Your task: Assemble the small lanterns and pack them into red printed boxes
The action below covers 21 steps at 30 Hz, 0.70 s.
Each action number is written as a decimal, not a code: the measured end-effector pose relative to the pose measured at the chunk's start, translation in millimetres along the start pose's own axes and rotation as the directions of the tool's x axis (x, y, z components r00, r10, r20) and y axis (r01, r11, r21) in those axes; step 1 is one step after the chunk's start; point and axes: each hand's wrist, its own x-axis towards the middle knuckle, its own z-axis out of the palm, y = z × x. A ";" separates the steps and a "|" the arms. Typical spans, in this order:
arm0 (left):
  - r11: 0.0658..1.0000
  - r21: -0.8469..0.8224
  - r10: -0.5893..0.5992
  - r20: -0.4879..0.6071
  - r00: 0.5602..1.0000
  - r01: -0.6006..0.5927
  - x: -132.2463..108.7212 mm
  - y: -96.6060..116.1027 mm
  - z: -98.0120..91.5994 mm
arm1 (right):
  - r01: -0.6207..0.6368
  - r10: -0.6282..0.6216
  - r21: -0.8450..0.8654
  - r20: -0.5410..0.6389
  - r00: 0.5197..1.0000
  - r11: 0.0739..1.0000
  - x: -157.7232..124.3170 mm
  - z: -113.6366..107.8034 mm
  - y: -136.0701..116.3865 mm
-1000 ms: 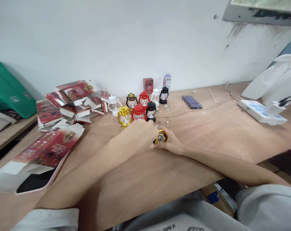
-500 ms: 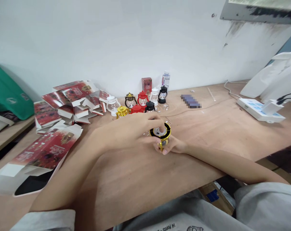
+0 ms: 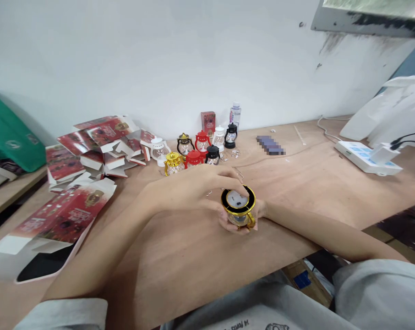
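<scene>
A small gold lantern (image 3: 251, 221) is held upside down above the table, its black underside ring and pale round centre facing up. My right hand (image 3: 259, 211) cups it from below, fingers wrapped around the clear body. From the left, my left hand (image 3: 202, 183) reaches over with its fingers curved onto the black-and-gold rim and its thumb at the near left side. Bent wire pieces (image 3: 240, 174) lie just behind the hands. Beyond them stand several little lanterns, among them a gold one (image 3: 174, 160), a red one (image 3: 194, 158) and a black one (image 3: 213, 155).
Flattened red cartons (image 3: 70, 211) and a carton heap (image 3: 104, 142) lie at left beside a green bag (image 3: 15, 133). A red box (image 3: 208, 123) and a bottle (image 3: 235, 114) stand by the wall. At right are a blurred-out flat object (image 3: 271, 145) and a power strip (image 3: 358, 156).
The gold lantern has moved slightly right and nearer to me, and has turned in my hands. My left fingers have shifted from its centre to the rim.
</scene>
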 end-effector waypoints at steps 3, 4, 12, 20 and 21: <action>1.000 0.005 -0.004 -0.002 1.000 0.004 -1.0 1.4 -1.1 | 0.041 -0.045 0.074 0.057 0.997 0.996 -0.9 -5.7 5.6; 1.000 0.014 -0.014 -0.002 1.000 0.014 -1.6 1.6 -2.3 | 0.057 -0.062 0.094 0.056 0.996 0.994 -1.5 -6.2 5.9; 0.977 0.170 -0.116 -0.063 0.991 0.125 -8.8 -12.5 -13.8 | 0.252 -0.246 -0.015 -0.295 0.923 0.967 -3.5 0.7 -9.6; 0.963 0.226 -0.133 -0.069 0.989 0.145 -5.8 -23.6 -8.0 | 0.100 -0.396 -0.448 -0.638 0.661 0.889 11.2 18.4 -5.0; 0.965 0.221 -0.133 -0.065 0.989 0.144 -5.2 -23.3 -7.1 | 0.079 -0.409 -0.470 -0.657 0.634 0.879 12.4 20.2 -4.8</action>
